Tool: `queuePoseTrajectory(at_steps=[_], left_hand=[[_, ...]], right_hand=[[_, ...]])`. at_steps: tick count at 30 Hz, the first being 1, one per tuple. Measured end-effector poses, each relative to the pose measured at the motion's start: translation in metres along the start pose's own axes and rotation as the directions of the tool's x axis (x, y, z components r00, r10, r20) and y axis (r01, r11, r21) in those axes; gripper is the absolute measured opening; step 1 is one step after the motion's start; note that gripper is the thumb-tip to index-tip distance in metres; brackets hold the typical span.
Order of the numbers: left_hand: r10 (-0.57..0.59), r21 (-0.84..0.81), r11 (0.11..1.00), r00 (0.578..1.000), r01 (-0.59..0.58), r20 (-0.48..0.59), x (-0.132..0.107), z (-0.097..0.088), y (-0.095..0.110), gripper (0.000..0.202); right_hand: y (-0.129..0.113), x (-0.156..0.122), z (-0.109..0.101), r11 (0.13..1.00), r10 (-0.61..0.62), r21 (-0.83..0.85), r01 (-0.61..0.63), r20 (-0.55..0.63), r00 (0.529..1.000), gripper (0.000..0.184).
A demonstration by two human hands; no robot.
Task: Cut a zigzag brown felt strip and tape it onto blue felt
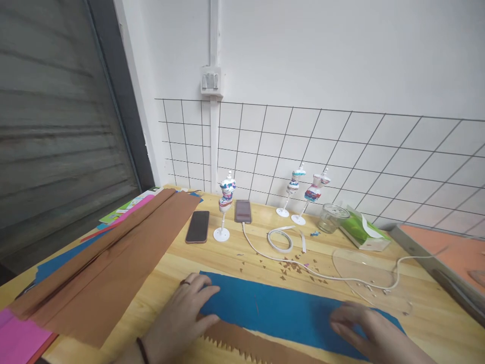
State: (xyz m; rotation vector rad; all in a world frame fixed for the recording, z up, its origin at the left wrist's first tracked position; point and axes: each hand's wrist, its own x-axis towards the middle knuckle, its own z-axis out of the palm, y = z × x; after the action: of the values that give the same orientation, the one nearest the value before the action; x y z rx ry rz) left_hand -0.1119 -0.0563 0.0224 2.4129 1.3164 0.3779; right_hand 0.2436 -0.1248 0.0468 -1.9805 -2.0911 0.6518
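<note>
A long strip of blue paper (273,311) lies flat on the table in front of me. My left hand (189,308) rests at its left end, with the fingers spread and the thumb apart from them. Over the right part of the strip is my right hand (356,326), slightly blurred, its fingers loosely bent with a gap to the thumb. Nothing shows between them. Along the near edge of the blue paper, partly under it, runs a brown paper strip (242,339) with a zigzag-cut edge.
Layered brown paper (125,258) and coloured sheets cover the left side. Behind stand several small mannequins (227,194), a phone (197,227), a tape roll (280,241), a glass jar (332,218) and a tissue pack (364,230). A white cable (326,277) crosses brown scraps (293,268).
</note>
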Motion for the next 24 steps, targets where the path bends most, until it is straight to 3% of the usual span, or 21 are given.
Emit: queuePoseTrajectory(at_steps=[4,7,9,14,20,24], left_hand=[[0.234,0.162,0.958,0.972,-0.235,0.029,0.005,0.034,-0.004,0.059],[0.278,0.265,0.923,0.959,-0.281,0.048,0.004,0.053,-0.01,0.066],[0.286,0.299,0.908,0.956,-0.293,0.068,0.003,0.056,-0.011,0.064],[0.285,0.29,0.908,0.954,-0.301,0.097,0.002,0.049,-0.007,0.063],[0.226,0.199,0.945,0.959,-0.258,0.172,0.002,0.042,-0.004,0.062],[0.229,0.144,0.956,0.958,-0.255,0.17,0.002,0.04,-0.006,0.063]], right_hand=[[-0.052,0.034,0.022,0.987,-0.143,0.065,0.146,-0.05,0.988,0.018],[-0.08,0.058,0.049,0.988,-0.13,0.075,0.135,-0.061,0.99,0.011],[-0.089,0.072,0.065,0.992,-0.102,0.066,0.106,-0.065,0.993,0.01],[-0.095,0.089,0.077,0.998,-0.042,0.048,0.044,-0.04,0.998,0.006],[-0.087,0.088,0.06,0.99,-0.093,0.115,0.087,0.044,0.995,0.013],[-0.072,0.087,0.046,0.992,-0.067,0.103,0.069,-0.023,0.998,0.019]])
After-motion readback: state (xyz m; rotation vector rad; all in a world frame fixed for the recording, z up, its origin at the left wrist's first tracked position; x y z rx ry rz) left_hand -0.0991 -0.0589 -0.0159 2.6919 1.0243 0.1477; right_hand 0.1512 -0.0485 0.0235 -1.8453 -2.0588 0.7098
